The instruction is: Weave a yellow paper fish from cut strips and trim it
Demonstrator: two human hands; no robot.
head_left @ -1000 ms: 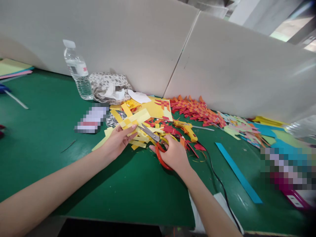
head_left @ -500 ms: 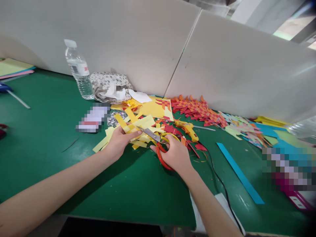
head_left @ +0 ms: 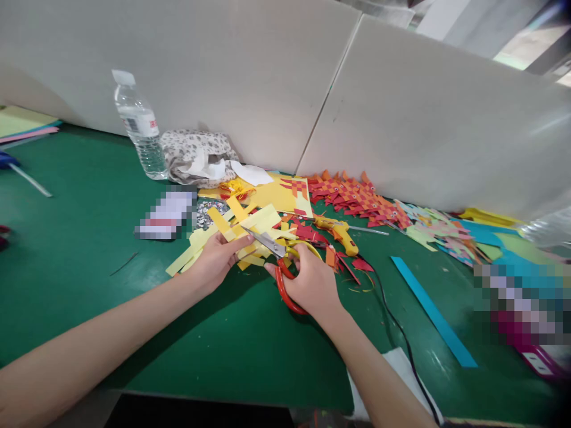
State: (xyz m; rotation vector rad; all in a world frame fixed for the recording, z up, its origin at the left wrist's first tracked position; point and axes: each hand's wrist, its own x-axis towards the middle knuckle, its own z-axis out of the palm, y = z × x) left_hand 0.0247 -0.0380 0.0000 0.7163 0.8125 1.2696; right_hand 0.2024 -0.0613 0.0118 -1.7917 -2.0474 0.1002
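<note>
My left hand (head_left: 215,260) pinches a woven piece of yellow paper strips (head_left: 250,224) just above the green table (head_left: 80,249). My right hand (head_left: 311,284) is closed through the handles of red-handled scissors (head_left: 279,261). The scissor blades point left and up toward the edge of the woven strips, close to my left fingertips. Loose yellow and red paper scraps (head_left: 307,235) lie under and around both hands.
A water bottle (head_left: 139,128) and a patterned cloth pouch (head_left: 196,156) stand by the grey back panel. A yellow glue gun (head_left: 336,230) with a black cord, woven red-orange paper fish (head_left: 357,199), a blue paper strip (head_left: 430,312) and coloured sheets lie to the right.
The scissors and my right hand have shifted slightly left, closer to the woven strips. My left hand has turned the yellow piece a little.
</note>
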